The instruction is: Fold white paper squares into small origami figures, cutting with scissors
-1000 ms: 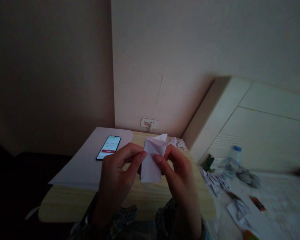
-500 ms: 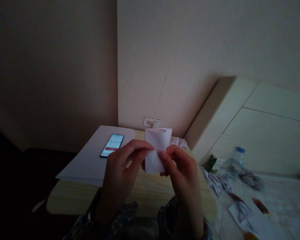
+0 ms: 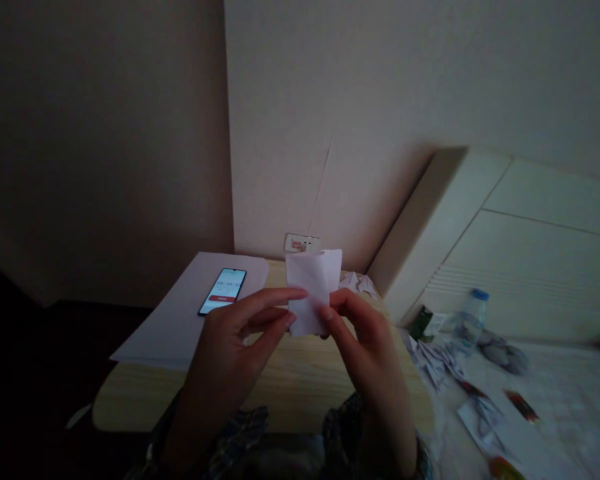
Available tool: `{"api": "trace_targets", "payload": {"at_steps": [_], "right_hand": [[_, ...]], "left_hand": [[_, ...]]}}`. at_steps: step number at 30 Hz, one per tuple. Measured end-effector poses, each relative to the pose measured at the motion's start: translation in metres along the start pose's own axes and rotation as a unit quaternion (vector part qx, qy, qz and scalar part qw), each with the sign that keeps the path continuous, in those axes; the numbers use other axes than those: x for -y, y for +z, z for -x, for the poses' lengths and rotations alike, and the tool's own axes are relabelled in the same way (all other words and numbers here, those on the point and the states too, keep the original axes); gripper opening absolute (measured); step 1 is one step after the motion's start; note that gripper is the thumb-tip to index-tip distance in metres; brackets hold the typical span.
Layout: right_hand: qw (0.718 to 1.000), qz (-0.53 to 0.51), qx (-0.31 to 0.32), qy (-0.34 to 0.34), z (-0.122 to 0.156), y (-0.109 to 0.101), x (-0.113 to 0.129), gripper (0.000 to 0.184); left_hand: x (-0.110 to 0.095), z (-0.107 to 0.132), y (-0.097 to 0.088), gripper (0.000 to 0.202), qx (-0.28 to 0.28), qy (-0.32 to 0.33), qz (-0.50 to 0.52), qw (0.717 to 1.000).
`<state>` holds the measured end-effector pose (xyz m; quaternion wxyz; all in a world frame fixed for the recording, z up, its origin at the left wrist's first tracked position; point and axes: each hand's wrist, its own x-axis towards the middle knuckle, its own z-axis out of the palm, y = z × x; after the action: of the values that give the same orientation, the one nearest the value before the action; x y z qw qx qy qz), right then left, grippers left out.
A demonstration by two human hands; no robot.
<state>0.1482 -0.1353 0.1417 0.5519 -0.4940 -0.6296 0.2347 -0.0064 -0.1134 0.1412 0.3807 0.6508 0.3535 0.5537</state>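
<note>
A small folded sheet of white paper (image 3: 307, 313) stands upright in front of me, above the table. Its layers part at the top, where a flap curves away from the right side. My right hand (image 3: 367, 333) pinches its lower right edge, thumb on the front and fingers behind. At the other side, my left hand (image 3: 240, 343) has its index fingertip laid on the paper's front face and its thumb at the lower left edge. The other left fingers are partly hidden.
On the wooden table (image 3: 285, 393) lie large white sheets (image 3: 165, 320) with a lit phone (image 3: 223, 291) on top. Folded paper pieces (image 3: 357, 283) sit at its back right. Beyond the right edge are a bottle (image 3: 473, 317) and more folded papers (image 3: 430, 363).
My left thumb has moved down and away from the index finger, toward the paper's lower left edge. The paper's top flap has shifted, and its layers stand further apart.
</note>
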Motion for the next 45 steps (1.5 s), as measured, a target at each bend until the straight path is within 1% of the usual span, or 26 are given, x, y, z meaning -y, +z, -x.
{"api": "trace_targets", "payload": {"at_steps": [4,7,9,14,17,20,23,26,28,31,35,38,40,42,45], "right_hand": [[0.999,-0.032,0.012,0.019,0.002,-0.004,-0.001,0.020],[0.998,-0.051,0.000,0.026,0.002,-0.004,-0.002,0.023],[0.998,-0.048,-0.005,0.026,0.002,-0.003,-0.002,0.025],[0.999,-0.017,-0.013,0.029,0.003,-0.003,0.002,0.026],[1.000,-0.009,-0.011,0.022,0.004,-0.005,0.004,0.027],[1.000,-0.014,-0.008,0.006,0.005,-0.006,0.005,0.019],[0.999,-0.034,-0.008,-0.005,0.005,-0.007,0.005,0.008],[0.997,-0.062,-0.039,-0.013,0.006,-0.008,0.004,0.004],[0.995,-0.075,-0.063,-0.018,0.007,-0.007,0.004,0.003],[0.993,-0.078,-0.085,-0.015,0.009,-0.006,0.002,0.005],[0.991,-0.068,-0.118,-0.004,0.011,-0.003,0.001,0.010],[0.989,-0.070,-0.132,0.003,0.012,-0.002,0.001,0.014],[0.987,-0.068,-0.144,0.004,0.011,-0.002,0.001,0.016],[0.986,-0.067,-0.152,-0.002,0.011,-0.001,0.001,0.016],[0.988,-0.074,-0.138,-0.007,0.011,0.002,0.001,0.017]], "left_hand": [[-0.002,0.002,0.001,0.025,-0.018,-0.013,0.015,1.000],[-0.001,0.002,0.001,0.029,0.004,0.002,0.025,1.000],[-0.001,0.002,0.000,0.031,0.011,-0.001,0.033,0.999],[-0.009,0.004,0.003,0.028,-0.006,-0.034,0.042,0.998],[-0.012,0.006,0.004,0.029,-0.014,-0.026,0.034,0.999],[-0.011,0.007,0.003,0.030,-0.011,-0.005,0.008,1.000],[-0.007,0.007,0.000,0.028,0.022,0.030,-0.041,0.998],[-0.003,0.006,-0.001,0.028,0.071,0.069,-0.084,0.992],[-0.002,0.005,0.000,0.029,0.091,0.087,-0.091,0.988],[-0.001,0.006,0.002,0.032,0.109,0.093,-0.083,0.986],[-0.002,0.009,0.001,0.039,0.122,0.070,-0.082,0.987],[-0.004,0.011,0.001,0.044,0.122,0.043,-0.068,0.989],[-0.006,0.012,0.002,0.046,0.102,0.020,-0.047,0.993],[-0.008,0.012,0.005,0.045,0.069,-0.019,-0.022,0.997],[-0.011,0.013,0.008,0.038,0.024,-0.063,0.006,0.998]]}}
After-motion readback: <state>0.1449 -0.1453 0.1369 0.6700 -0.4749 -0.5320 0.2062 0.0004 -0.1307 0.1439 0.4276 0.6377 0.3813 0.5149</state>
